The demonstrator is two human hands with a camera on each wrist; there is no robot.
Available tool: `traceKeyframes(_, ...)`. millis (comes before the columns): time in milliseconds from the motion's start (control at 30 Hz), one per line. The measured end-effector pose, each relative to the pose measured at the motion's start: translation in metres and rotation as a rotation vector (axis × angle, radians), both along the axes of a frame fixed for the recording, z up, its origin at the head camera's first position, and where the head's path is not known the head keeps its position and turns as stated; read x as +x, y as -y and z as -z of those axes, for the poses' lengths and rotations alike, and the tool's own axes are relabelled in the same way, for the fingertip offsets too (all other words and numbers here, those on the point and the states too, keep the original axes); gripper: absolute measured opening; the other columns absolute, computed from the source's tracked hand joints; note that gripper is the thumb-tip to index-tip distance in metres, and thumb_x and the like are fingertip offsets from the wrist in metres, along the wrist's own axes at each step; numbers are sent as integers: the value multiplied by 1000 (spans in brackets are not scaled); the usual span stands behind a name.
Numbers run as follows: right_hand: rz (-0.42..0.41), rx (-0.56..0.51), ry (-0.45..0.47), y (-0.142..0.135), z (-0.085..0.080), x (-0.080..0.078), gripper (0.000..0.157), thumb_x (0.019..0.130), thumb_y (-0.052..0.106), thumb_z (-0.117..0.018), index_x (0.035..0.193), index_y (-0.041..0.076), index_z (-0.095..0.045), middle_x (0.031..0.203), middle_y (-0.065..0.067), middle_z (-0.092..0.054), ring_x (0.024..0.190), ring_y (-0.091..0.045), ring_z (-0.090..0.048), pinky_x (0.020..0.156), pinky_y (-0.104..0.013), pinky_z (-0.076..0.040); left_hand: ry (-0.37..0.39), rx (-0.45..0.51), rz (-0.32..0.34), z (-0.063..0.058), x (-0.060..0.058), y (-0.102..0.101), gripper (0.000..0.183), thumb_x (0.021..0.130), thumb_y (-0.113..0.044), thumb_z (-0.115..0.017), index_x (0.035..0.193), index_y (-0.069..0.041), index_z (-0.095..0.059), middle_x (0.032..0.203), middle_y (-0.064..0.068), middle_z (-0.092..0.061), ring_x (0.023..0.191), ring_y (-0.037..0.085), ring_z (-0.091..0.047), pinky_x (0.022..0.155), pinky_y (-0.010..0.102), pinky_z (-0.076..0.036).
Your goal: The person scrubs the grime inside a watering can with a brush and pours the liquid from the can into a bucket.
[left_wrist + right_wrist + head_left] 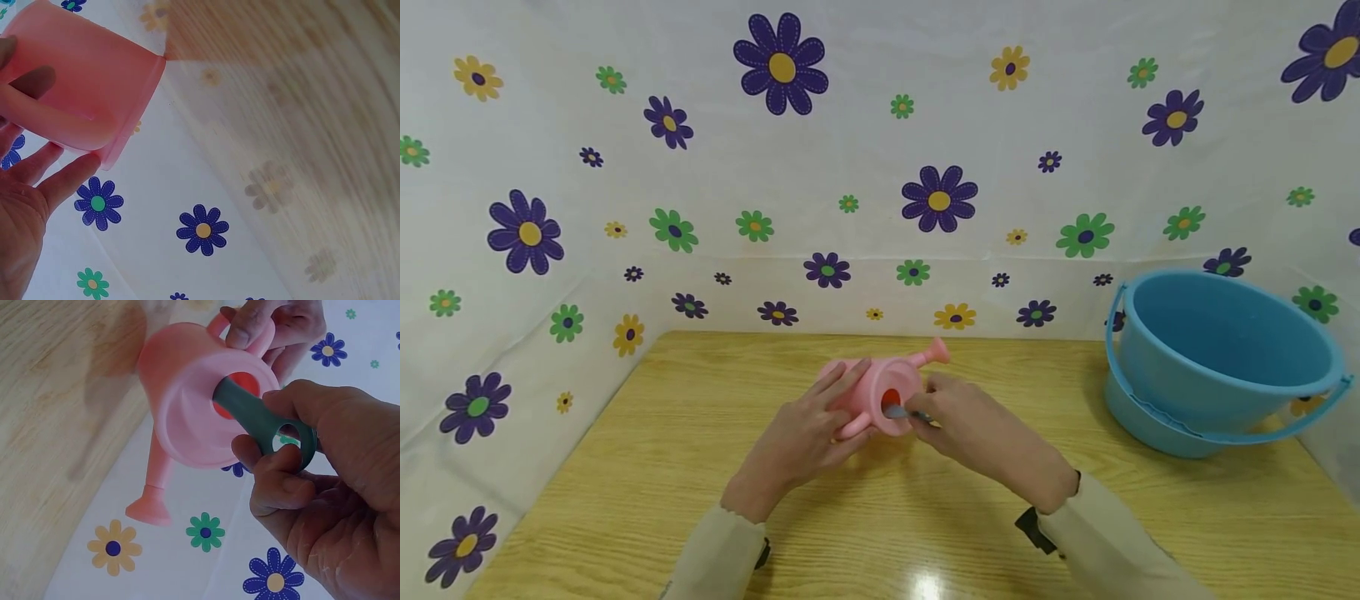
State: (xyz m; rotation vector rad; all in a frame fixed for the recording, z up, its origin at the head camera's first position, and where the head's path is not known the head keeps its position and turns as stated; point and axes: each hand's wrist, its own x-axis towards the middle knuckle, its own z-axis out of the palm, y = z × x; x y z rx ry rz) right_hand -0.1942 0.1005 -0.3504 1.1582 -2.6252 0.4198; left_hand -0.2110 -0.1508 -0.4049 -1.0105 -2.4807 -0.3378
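A pink toy watering can (859,385) is tipped on the table, its round top opening facing the right hand and its spout pointing to the far right. The left hand (805,425) grips it around the loop handle (59,119) and body. With the right hand (973,425) a teal tool with a ring-ended handle (250,415) is pinched near the ring. Its far end goes into the can's opening (240,387), where red shows inside; that end is hidden.
To the right stands a large light-blue bucket (1180,367) with its handle hanging down in front. The wood-grain table (700,417) meets a white flower-print sheet (865,158) at the back and sides.
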Motion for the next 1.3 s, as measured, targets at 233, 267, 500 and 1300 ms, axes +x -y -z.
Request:
traceKeyframes(233,4,5,42,6,3,-5,7,92,11,-76,97,7,-75,92,-6,-69,77,-13,-55,68,-18,-50,-24,-8,8,1,-1,-1,27,86,-34,-82,93,-9,-82,156,12,-51,142,41,-51,98,43,-58)
traceKeyframes(267,0,5,40,7,4,-7,6,92,11,-76,97,7,-74,93,-6,-69,78,-13,-55,69,-19,-51,-30,-8,10,1,-1,-1,26,86,-34,-83,93,-9,-82,156,13,-51,141,41,-51,97,43,-59)
traceKeyframes(500,-26,-8,19,12,10,-13,5,95,11,-73,91,8,-72,88,-3,-65,79,-12,-51,69,-19,-47,-41,-16,6,2,0,-2,27,88,-36,-81,89,-9,-82,156,12,-52,142,40,-51,96,41,-60)
traceKeyframes(1300,-24,19,7,7,2,-5,5,93,11,-75,92,7,-72,88,-4,-65,73,-12,-52,66,-18,-48,-58,-8,-4,2,-2,-2,33,88,-36,-81,104,-7,-81,154,13,-54,138,40,-54,95,42,-60)
